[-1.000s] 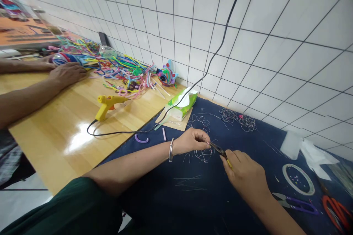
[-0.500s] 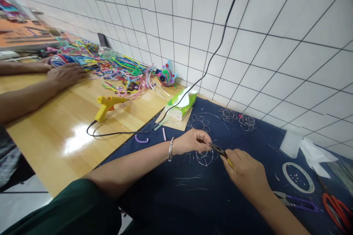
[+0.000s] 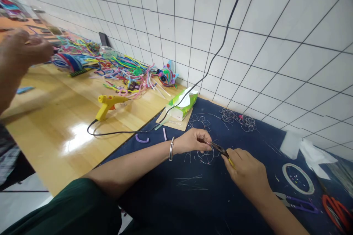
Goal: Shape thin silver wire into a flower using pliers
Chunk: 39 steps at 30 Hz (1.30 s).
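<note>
Between the pinched fingers of my left hand (image 3: 193,141) is a round wire frame (image 3: 206,158), hanging just over the dark blue cloth (image 3: 154,187). My right hand (image 3: 245,167) is wrapped round pliers (image 3: 220,149) with a yellow handle. The jaws of the pliers meet the wire at my left fingertips; their exact grip is too small to make out. Several short wire pieces (image 3: 191,183) lie on the cloth below my hands. Behind my left hand rests a flower-shaped wire loop (image 3: 200,123).
A yellow glue gun (image 3: 106,107) with a black cord lies on the wooden table, near tangled pipe cleaners (image 3: 129,69). A tissue pack (image 3: 182,104) stands by the wall. To the right are a white ring (image 3: 298,179), purple snips (image 3: 300,204) and red-handled scissors (image 3: 335,209). A co-worker's hand (image 3: 24,47) is at left.
The co-worker's hands have left the colourful ball; one is now raised at far left. My hands keep nearly the same place, and the wire frame has turned slightly.
</note>
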Tool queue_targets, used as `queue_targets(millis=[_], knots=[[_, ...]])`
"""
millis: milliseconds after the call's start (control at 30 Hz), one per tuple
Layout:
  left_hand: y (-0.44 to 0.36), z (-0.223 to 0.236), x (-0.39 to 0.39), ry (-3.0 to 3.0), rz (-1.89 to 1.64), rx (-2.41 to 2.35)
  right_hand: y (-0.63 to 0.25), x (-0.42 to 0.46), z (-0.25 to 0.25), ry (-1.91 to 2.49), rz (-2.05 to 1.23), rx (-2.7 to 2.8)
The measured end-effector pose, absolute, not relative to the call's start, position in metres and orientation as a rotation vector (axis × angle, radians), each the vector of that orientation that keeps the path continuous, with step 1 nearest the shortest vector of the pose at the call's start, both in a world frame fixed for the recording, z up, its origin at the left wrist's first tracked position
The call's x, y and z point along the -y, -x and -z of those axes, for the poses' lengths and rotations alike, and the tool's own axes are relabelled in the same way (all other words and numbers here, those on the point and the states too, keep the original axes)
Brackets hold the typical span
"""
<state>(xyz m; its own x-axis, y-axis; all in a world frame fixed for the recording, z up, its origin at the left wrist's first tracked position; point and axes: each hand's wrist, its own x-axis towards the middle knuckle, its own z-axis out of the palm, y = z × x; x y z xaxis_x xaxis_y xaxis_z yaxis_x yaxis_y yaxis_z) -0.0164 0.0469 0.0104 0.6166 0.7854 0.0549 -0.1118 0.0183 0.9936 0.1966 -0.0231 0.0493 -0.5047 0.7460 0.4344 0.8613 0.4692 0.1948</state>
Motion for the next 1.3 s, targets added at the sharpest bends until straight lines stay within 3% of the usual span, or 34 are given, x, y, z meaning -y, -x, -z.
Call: queue_targets(millis=[767, 1300], knots=[[0.015, -0.011, -0.046, -1.420, -0.754, -0.728, -0.195, 0.025, -0.051, 1.312, 0.774, 2.487], [0.012, -0.011, -0.045, -1.227, -0.795, -0.600, -0.201, 0.015, -0.043, 1.330, 0.577, 2.407]])
